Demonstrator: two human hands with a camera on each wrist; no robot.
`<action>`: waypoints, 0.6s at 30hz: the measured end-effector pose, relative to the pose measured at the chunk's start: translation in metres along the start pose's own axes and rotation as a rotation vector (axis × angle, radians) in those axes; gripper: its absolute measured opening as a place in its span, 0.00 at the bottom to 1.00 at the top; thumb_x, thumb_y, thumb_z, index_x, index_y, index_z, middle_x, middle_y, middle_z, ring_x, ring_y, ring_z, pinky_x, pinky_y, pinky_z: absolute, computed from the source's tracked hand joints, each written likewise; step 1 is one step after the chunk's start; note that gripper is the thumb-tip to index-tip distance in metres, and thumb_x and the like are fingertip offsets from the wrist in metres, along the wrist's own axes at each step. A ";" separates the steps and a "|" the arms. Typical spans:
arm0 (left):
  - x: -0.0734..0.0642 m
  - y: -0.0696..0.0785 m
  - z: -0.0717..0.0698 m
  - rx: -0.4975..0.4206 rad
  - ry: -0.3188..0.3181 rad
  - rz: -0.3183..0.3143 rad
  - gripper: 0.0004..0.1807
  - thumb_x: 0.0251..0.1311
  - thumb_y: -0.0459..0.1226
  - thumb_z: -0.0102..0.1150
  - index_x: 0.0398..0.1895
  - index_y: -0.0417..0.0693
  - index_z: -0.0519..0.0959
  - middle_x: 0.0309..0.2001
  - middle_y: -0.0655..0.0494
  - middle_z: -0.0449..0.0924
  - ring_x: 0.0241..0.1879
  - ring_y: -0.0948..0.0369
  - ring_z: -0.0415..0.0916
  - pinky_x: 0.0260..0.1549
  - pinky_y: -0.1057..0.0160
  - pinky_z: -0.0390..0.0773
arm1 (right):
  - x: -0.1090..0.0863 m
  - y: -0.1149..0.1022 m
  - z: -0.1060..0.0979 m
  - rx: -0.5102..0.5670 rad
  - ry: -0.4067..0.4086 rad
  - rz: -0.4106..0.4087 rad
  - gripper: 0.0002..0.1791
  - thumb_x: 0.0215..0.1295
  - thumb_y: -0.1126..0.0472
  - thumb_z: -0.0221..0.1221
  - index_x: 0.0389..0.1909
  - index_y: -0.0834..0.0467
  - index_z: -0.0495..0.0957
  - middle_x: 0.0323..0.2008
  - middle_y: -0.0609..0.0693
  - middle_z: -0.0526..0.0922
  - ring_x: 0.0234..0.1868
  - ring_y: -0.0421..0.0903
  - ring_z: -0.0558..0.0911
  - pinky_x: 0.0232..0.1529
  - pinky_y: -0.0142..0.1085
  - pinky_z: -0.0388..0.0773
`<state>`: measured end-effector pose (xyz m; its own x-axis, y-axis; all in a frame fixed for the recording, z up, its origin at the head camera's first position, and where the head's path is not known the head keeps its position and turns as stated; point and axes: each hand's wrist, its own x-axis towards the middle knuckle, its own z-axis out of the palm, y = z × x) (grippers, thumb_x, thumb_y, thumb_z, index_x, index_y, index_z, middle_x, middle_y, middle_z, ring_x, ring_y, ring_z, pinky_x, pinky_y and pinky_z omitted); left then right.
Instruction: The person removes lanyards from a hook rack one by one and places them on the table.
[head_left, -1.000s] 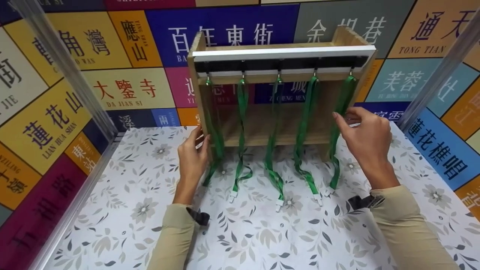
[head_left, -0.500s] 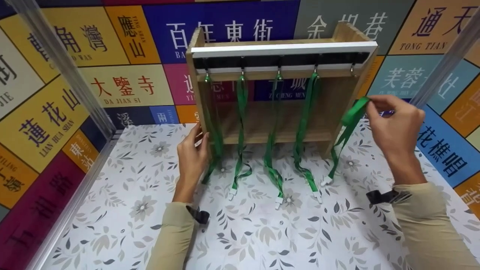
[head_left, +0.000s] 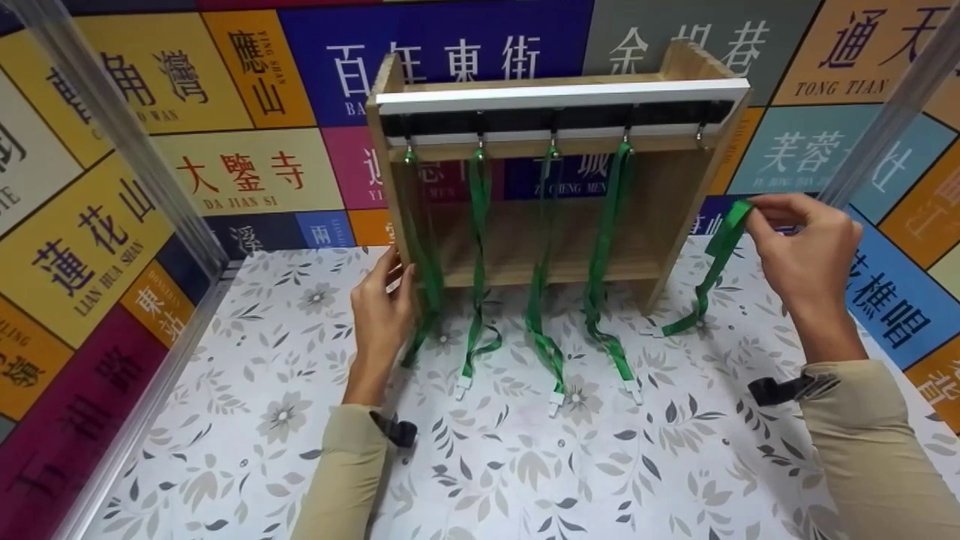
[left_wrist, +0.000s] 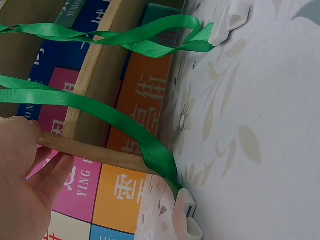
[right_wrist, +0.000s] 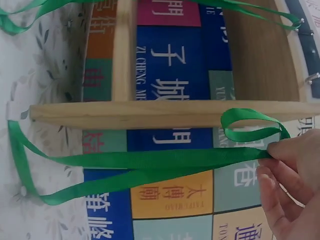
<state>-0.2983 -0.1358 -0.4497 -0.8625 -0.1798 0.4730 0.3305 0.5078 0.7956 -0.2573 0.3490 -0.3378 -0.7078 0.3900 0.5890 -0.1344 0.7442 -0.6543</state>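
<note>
A wooden rack (head_left: 679,217) stands on the table, with a black strip (head_left: 555,118) of metal hooks along its top front. Several green lanyards (head_left: 602,240) with white plastic clips hang from the hooks; the rightmost hook (head_left: 700,136) bears nothing. My left hand (head_left: 381,304) grips the edge of the rack's left side panel (left_wrist: 95,152), thumb on one side and fingers on the other. To the right of the rack, my right hand (head_left: 810,262) pinches a green lanyard (right_wrist: 150,160) near its upper end. That lanyard's white clip (head_left: 651,332) lies low by the table.
The table (head_left: 465,480) has a white cloth with grey leaves and flowers. Colourful walls with Chinese characters (head_left: 247,172) rise behind and at both sides. Clear upright posts (head_left: 142,142) stand at the left and right corners.
My right hand has taken the rightmost lanyard off its hook and carried it to the right, its clip end trailing. My left hand has stayed on the rack's side.
</note>
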 end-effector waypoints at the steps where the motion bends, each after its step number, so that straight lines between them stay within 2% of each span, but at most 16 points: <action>1: 0.000 0.000 0.000 0.001 -0.001 0.000 0.28 0.80 0.43 0.61 0.80 0.58 0.73 0.70 0.52 0.83 0.64 0.51 0.86 0.55 0.54 0.91 | -0.002 0.001 0.000 0.001 -0.004 0.005 0.15 0.76 0.53 0.66 0.53 0.57 0.91 0.46 0.52 0.93 0.39 0.19 0.77 0.45 0.18 0.72; 3: 0.000 0.000 0.000 0.003 -0.001 0.003 0.28 0.80 0.43 0.61 0.80 0.58 0.73 0.70 0.52 0.83 0.64 0.51 0.86 0.55 0.55 0.91 | -0.005 0.004 -0.002 0.013 -0.004 0.007 0.15 0.75 0.53 0.66 0.53 0.57 0.91 0.43 0.47 0.93 0.38 0.20 0.78 0.46 0.21 0.72; 5: -0.001 0.001 0.000 0.003 0.001 0.008 0.28 0.80 0.43 0.60 0.80 0.57 0.73 0.70 0.52 0.84 0.64 0.51 0.87 0.55 0.55 0.91 | -0.007 0.006 -0.006 0.038 0.004 0.003 0.15 0.75 0.53 0.67 0.53 0.57 0.92 0.41 0.39 0.91 0.37 0.20 0.80 0.48 0.18 0.73; 9: -0.001 0.002 0.001 0.005 0.005 0.023 0.28 0.80 0.44 0.61 0.80 0.57 0.73 0.70 0.51 0.84 0.64 0.50 0.87 0.54 0.53 0.91 | -0.008 0.002 -0.016 0.125 0.028 0.006 0.14 0.75 0.56 0.68 0.53 0.60 0.91 0.38 0.29 0.87 0.35 0.21 0.84 0.40 0.14 0.79; 13: 0.000 0.002 0.000 0.019 0.016 0.037 0.28 0.80 0.43 0.61 0.79 0.55 0.74 0.69 0.50 0.84 0.63 0.50 0.87 0.53 0.53 0.91 | -0.002 -0.007 -0.023 0.166 0.038 0.027 0.15 0.76 0.58 0.66 0.55 0.63 0.89 0.38 0.28 0.86 0.35 0.20 0.85 0.39 0.13 0.81; 18: -0.001 0.002 0.000 0.021 0.015 0.037 0.28 0.79 0.43 0.61 0.79 0.54 0.74 0.68 0.50 0.85 0.62 0.50 0.88 0.53 0.53 0.91 | 0.011 -0.012 -0.026 0.073 0.044 0.041 0.16 0.77 0.55 0.65 0.57 0.59 0.89 0.41 0.32 0.87 0.38 0.17 0.82 0.48 0.15 0.82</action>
<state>-0.2972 -0.1350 -0.4485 -0.8440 -0.1731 0.5077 0.3538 0.5316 0.7695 -0.2457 0.3586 -0.3114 -0.6832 0.4440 0.5798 -0.1570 0.6860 -0.7104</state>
